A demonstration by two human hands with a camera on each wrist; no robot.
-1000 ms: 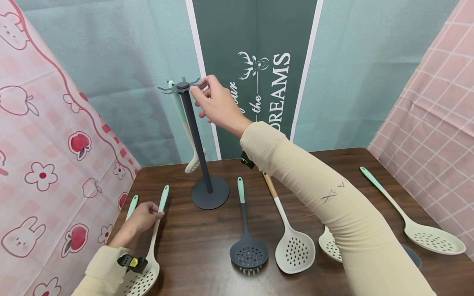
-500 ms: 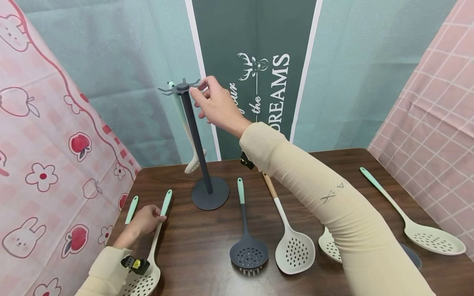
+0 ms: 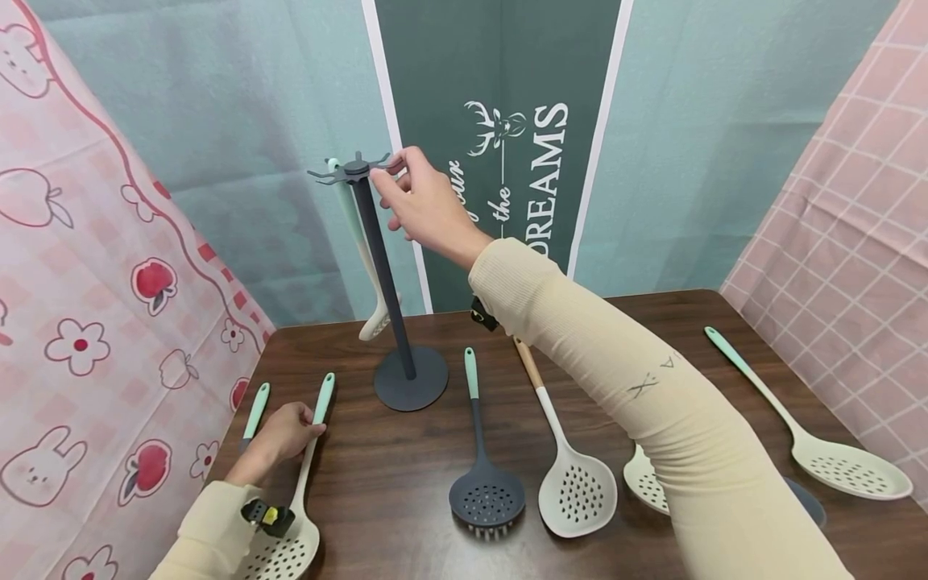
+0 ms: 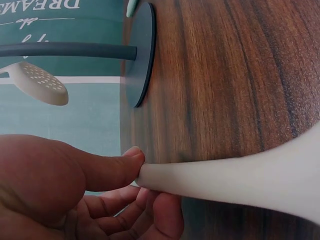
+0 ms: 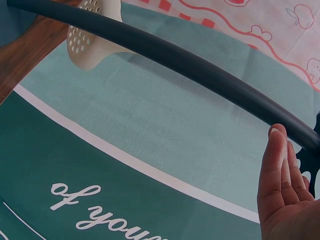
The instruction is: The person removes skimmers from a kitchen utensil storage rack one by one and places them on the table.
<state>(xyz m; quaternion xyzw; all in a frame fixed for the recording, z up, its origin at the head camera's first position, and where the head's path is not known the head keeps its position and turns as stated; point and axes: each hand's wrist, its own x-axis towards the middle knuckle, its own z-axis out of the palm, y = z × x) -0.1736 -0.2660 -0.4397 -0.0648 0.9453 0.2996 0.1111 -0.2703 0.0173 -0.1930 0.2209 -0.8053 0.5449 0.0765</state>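
Note:
In the head view my left hand [image 3: 283, 435] pinches the handle of a cream skimmer [image 3: 324, 399] with a mint grip, at the table's left. Its perforated head lies partly behind my wrist; the left wrist view shows thumb and fingers on the cream neck [image 4: 200, 177]. My right hand [image 3: 428, 201] is at the top of a dark grey utensil stand [image 3: 384, 266], thumb and forefinger pinching one of its hook arms. From another hook hangs a cream perforated utensil [image 3: 375, 325] with a mint grip. In the right wrist view my fingers [image 5: 277, 160] are beside the pole.
A dark skimmer [image 3: 487, 493] and a white skimmer [image 3: 578, 495] with a wooden grip lie mid-table. A cream slotted spoon [image 3: 848, 467] lies at the right. My right sleeve partly covers another cream utensil [image 3: 647, 479]. A mint handle [image 3: 257, 409] shows left of my hand.
My left hand and the skimmer have shifted slightly right and nearer. More of the mint handle at the far left shows. The right hand stays at the stand's top.

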